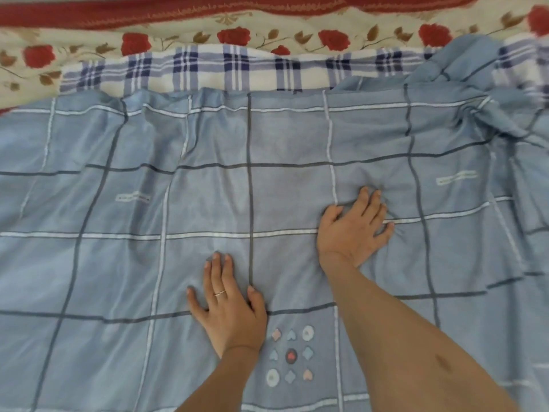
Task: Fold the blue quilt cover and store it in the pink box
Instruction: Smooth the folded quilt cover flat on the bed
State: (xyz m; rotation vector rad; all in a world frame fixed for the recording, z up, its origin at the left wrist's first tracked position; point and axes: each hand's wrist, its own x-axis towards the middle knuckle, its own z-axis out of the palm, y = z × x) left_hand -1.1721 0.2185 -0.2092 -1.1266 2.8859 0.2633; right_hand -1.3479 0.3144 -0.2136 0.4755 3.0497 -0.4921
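Observation:
The blue quilt cover (pixel 148 203), with a grid of dark and white lines, lies spread across the bed and fills most of the view. Its far right corner is bunched up in folds. My left hand (pixel 228 304) lies flat on the cloth near the middle, fingers straight and a ring on one finger. My right hand (pixel 355 230) presses on the cover further away and to the right, fingers spread, with wrinkles fanning out from its fingertips. The pink box is not in view.
A blue-and-white plaid cloth (pixel 208 69) shows beyond the cover's far edge. Behind it lies a cream blanket with red roses (pixel 133 43) and a red border at the top. A printed patch of small shapes (pixel 291 355) sits on the cover by my left wrist.

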